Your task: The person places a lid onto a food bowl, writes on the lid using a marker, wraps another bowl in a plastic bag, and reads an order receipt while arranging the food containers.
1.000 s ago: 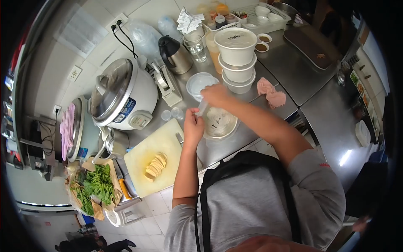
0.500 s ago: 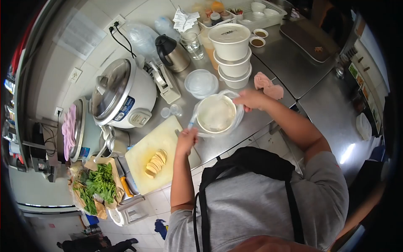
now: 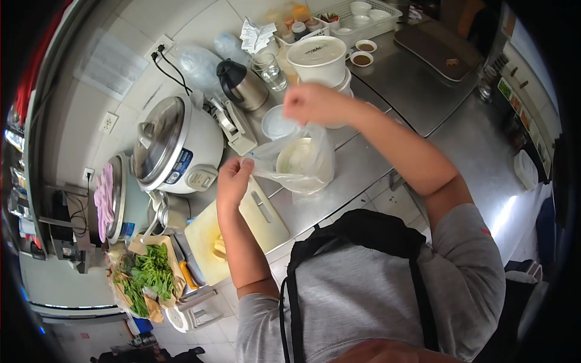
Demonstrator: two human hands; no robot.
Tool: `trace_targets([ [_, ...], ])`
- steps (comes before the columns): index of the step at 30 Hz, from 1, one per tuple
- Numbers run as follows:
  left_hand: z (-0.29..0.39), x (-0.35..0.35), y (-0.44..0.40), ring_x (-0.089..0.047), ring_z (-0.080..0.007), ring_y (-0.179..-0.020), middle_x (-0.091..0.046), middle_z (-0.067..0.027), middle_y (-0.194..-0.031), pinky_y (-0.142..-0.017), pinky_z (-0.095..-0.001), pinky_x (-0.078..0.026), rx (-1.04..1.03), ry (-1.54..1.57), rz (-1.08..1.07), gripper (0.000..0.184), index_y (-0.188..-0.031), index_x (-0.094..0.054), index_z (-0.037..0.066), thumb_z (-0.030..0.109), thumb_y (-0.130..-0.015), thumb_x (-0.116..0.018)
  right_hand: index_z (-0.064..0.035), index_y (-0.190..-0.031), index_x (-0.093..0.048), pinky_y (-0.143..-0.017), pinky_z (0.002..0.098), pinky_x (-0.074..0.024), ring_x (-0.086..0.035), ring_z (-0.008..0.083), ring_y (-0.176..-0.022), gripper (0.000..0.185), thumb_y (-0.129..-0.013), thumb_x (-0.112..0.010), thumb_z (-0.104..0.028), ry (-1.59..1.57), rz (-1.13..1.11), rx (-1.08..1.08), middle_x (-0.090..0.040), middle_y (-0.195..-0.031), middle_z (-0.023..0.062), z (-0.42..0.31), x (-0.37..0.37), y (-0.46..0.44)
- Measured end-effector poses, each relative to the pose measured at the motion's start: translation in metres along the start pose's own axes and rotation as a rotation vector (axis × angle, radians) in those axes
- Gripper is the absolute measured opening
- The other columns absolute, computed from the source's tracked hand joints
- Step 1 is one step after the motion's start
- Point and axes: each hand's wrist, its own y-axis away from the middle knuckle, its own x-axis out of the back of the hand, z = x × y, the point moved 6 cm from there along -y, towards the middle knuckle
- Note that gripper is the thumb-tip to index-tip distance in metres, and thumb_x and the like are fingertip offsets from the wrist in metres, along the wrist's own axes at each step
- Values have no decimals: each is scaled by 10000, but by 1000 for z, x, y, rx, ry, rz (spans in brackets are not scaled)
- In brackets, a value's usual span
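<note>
A clear plastic bag (image 3: pixel 320 172) surrounds a round white container (image 3: pixel 295 156) on the steel counter. My left hand (image 3: pixel 235 180) is closed on the bag's left edge, over the top of the cutting board. Above the bag's far side, my right hand (image 3: pixel 316 105) is closed around its upper edge and slightly blurred. Just behind the bag lie stacked clear lids (image 3: pixel 278 123). White lidded tubs (image 3: pixel 317 58) stand stacked beyond my right hand, which partly hides the lower ones.
Yellow slices (image 3: pixel 219 247) lie on the cutting board (image 3: pixel 259 221), partly behind my left arm. Left are a rice cooker (image 3: pixel 203 142), leafy greens (image 3: pixel 154 273) and an orange-handled knife (image 3: pixel 188 275). Behind stand a tape dispenser (image 3: pixel 239 131), a steel jug (image 3: pixel 245 86) and sauce cups (image 3: pixel 362 59).
The bag has been pulled up around the container. My left hand has moved left and up with its edge; my right hand has risen and shifted left.
</note>
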Motion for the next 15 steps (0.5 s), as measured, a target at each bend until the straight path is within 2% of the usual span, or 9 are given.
trace_targets([
  [1, 12, 8, 1, -513, -181, -629, -525, -89, -712, -535, -301, -419, -100, -348, 136, 248, -828, -547, 41, 242, -699, -616, -13, -744, -552, -499, 276, -431, -548, 157, -557, 147, -733, -545, -159, 138, -132, 80, -569, -639, 55, 0, -24, 0],
  [3, 57, 6, 3, -518, -232, -778, -531, -131, -846, -653, -333, -423, -302, -626, 340, 388, -939, -531, 44, 289, -658, -639, -16, -813, -583, -571, 321, -446, -578, 223, -636, 174, -725, -516, -151, 539, -391, 197, -595, -683, 94, 20, -77, 2],
  [4, 77, -2, 2, -520, -258, -852, -533, -152, -912, -713, -349, -426, -405, -763, 446, 464, -994, -523, 46, 313, -637, -650, -40, -873, -581, -617, 349, -438, -575, 253, -712, 206, -736, -493, -165, 685, -540, 20, -594, -780, 120, 24, -97, 9],
  [5, 82, -24, -9, -490, -279, -928, -522, -167, -968, -762, -367, -410, -397, -822, 305, 487, -1020, -511, 47, 306, -632, -653, -64, -934, -579, -662, 377, -431, -572, 282, -789, 246, -746, -469, -178, 826, -687, -163, -593, -877, 147, 31, -112, 20],
  [8, 60, -92, -39, -477, -296, -1002, -527, -153, -1034, -805, -385, -397, -270, -1067, -65, 534, -1057, -491, 52, 343, -632, -632, -75, -1132, -468, -791, 419, -388, -518, 343, -931, 403, -760, -445, -227, 993, -686, -140, -493, -1093, 212, 61, -138, 29],
  [9, 41, -109, -51, -502, -295, -967, -548, -150, -996, -788, -383, -407, -217, -1080, -199, 491, -1019, -514, 53, 350, -641, -616, -95, -1254, -316, -882, 444, -329, -469, 406, -989, 557, -757, -461, -302, 894, -685, -218, -361, -1213, 265, 75, -141, 30],
  [10, 22, -121, -61, -527, -294, -931, -569, -146, -958, -772, -381, -418, -165, -1089, -335, 454, -981, -537, 53, 358, -651, -599, -94, -1267, -286, -891, 435, -326, -466, 407, -995, 591, -751, -469, -318, 767, -518, -403, -353, -1217, 268, 79, -135, 28],
  [12, 22, -119, -80, -556, -298, -847, -587, -150, -871, -721, -373, -435, -225, -935, -213, 362, -906, -565, 46, 311, -662, -597, -92, -1294, -226, -909, 418, -322, -460, 409, -1007, 664, -740, -485, -350, 488, -169, -747, -338, -1225, 273, 87, -124, 36],
  [15, 49, -87, -89, -572, -307, -762, -599, -143, -784, -657, -376, -446, -306, -749, -50, 236, -804, -586, 48, 249, -682, -589, -72, -1217, -384, -886, 413, -346, -476, 385, -999, 600, -714, -514, -373, 470, -45, -753, -438, -1165, 223, 99, -126, 39],
])
